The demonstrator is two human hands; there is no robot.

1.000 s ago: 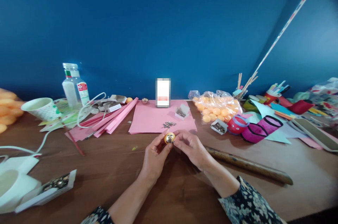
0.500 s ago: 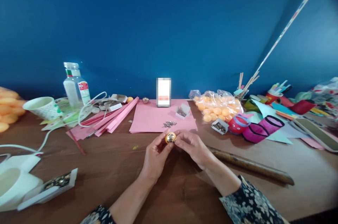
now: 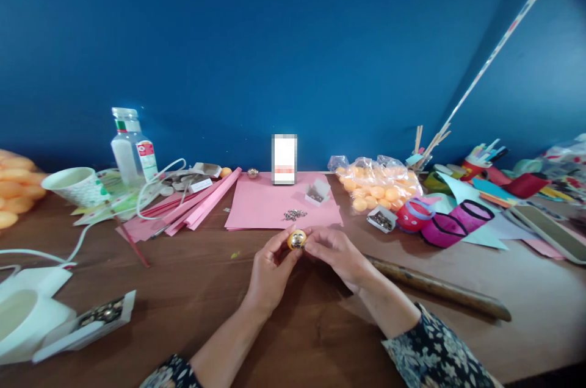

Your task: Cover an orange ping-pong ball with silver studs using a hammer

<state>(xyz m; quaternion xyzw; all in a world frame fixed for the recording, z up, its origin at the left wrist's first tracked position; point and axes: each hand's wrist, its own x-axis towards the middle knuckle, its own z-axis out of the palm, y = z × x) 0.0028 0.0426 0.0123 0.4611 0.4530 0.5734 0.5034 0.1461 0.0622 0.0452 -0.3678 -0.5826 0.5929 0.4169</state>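
Note:
An orange ball point(image 3: 296, 240), of table-tennis size with shiny gold-coloured domed metal pieces on its front, sits in the fingers of my left hand point(image 3: 270, 272). My right hand point(image 3: 336, 254) is closed in a pinch at the ball's right side, fingertips touching it. Whatever lies between those fingertips is too small to name. Just beyond the ball, a little pile of small shiny metal pieces point(image 3: 294, 215) lies on pink paper point(image 3: 256, 205). A small white box point(image 3: 317, 193) with more metal bits stands on the same paper.
A clear bag of orange balls point(image 3: 378, 183) and an open box of metal pieces point(image 3: 381, 219) are at the right. Near my right forearm lies a brown stick point(image 3: 439, 287). At left are a paper cup point(image 3: 75, 186), a bottle point(image 3: 132, 153) and a white cable point(image 3: 80, 232).
Both hands stay at nearly the same spot with the ball between them. The ball seems slightly turned, its shiny front shifted a little.

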